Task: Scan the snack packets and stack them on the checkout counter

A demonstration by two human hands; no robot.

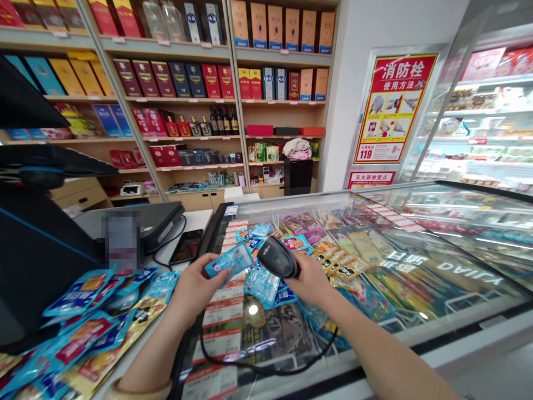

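Pinched between the thumb and fingers of my left hand (200, 286) is a light blue snack packet (230, 260), held above the freezer's glass lid. My right hand (312, 280) grips a black handheld barcode scanner (275, 257), its head pointing left, close to the packet. A black cable (266, 366) loops over the glass below the scanner. Beneath and behind both hands, several blue snack packets (263, 286) lie in a loose group on the glass. Beside them to the right are several gold snack packets (339, 264).
At the lower left, a pile of blue and gold packets (87, 333) covers the counter beside a dark checkout machine (50, 250). A phone (187, 246) lies near the freezer's frame (210, 244). Shelves of boxed bottles (179, 80) stand behind. Frozen goods show under the glass.
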